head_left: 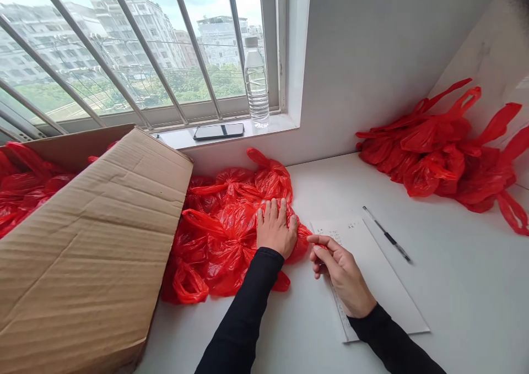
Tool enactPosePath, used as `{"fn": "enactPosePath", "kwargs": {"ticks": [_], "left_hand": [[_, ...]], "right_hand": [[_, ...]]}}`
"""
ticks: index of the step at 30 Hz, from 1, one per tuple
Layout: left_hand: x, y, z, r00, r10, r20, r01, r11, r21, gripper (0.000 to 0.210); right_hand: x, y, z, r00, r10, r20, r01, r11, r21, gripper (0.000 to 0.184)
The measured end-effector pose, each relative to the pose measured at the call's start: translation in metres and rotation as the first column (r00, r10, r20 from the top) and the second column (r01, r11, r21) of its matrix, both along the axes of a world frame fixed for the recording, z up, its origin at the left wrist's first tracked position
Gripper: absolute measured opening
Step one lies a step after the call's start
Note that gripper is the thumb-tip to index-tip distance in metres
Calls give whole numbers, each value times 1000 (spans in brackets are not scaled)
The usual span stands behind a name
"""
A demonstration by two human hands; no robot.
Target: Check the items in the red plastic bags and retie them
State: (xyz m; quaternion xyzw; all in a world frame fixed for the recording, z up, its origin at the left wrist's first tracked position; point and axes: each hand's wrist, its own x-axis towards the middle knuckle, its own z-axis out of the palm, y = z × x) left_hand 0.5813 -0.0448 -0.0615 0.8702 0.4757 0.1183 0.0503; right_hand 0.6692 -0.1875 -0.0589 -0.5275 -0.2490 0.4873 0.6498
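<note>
Several knotted red plastic bags [231, 242] lie in a heap on the white table, against the cardboard box. My left hand [276, 228] rests flat on the heap's right side, fingers spread and pointing away from me. Just to the right, my right hand [341, 272] has its thumb and index finger pinched on a twisted red end that stretches out from a bag under my left hand. Below my right hand lies a white paper pad [380, 286] with handwriting along its left side, partly covered by the hand and sleeve.
A large open cardboard box [95, 236] with more red bags stands on the left. A pen [387, 234] lies right of the pad. Another pile of red bags [438, 148] sits at the back right. On the windowsill are a phone [219, 131] and a water bottle [257, 85].
</note>
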Motion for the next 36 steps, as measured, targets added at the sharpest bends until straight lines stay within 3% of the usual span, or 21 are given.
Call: {"fn": "enactPosePath", "kwargs": {"ticks": [36], "left_hand": [[0, -1, -4, 1000, -1, -5, 1, 999, -52, 64]], "right_hand": [[0, -2, -2, 999, 23, 25, -23, 999, -28, 37]]}}
